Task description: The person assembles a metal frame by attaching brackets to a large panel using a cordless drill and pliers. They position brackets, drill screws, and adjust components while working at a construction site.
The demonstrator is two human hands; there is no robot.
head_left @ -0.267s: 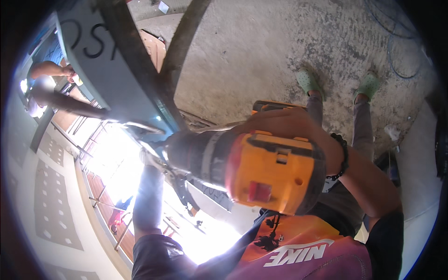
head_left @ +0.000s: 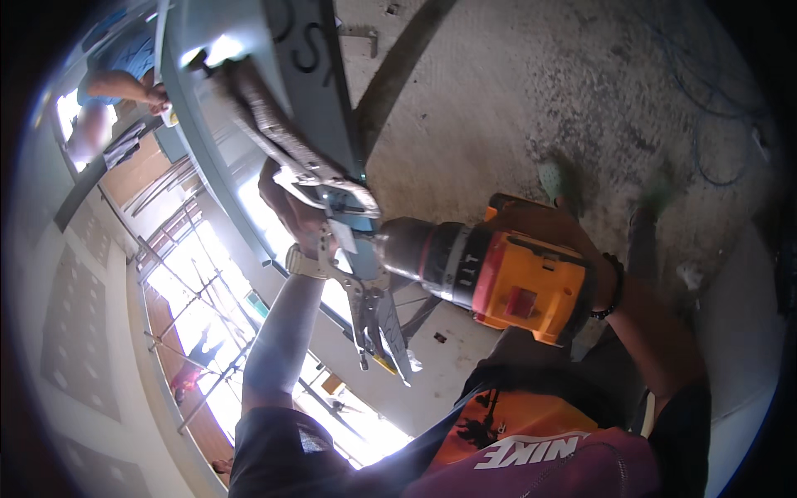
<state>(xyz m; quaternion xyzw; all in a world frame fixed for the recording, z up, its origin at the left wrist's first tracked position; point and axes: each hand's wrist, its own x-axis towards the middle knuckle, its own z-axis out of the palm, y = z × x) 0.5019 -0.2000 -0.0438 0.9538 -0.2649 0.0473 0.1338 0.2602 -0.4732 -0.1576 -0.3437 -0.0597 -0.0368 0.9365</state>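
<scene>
My right hand [head_left: 544, 226] is wrapped round the grip of an orange and black cordless drill [head_left: 531, 286], its chuck pointing left at a grey metal channel [head_left: 311, 83]. The drill's front end meets or nearly meets the channel; the exact contact is hidden. A metal locking clamp [head_left: 361, 290] sits across the channel beside the chuck, its long handles stretching to the upper left. Behind those handles, my left hand [head_left: 290, 207] is closed around the clamp, with its fingers partly hidden. A light band circles that wrist.
Another person's arm [head_left: 124, 87] reaches to the channel's far left side. Bright openings with scaffold bars [head_left: 203, 299] lie at the lower left, beside a patched wall board [head_left: 79, 324]. My green shoes [head_left: 552, 178] stand on the concrete floor [head_left: 473, 108]; a blue cable [head_left: 706, 158] curls at the right.
The view has shifted, and the channel, clamp and left hand appear more clearly. The drill appears farther right and lower, still in my right hand.
</scene>
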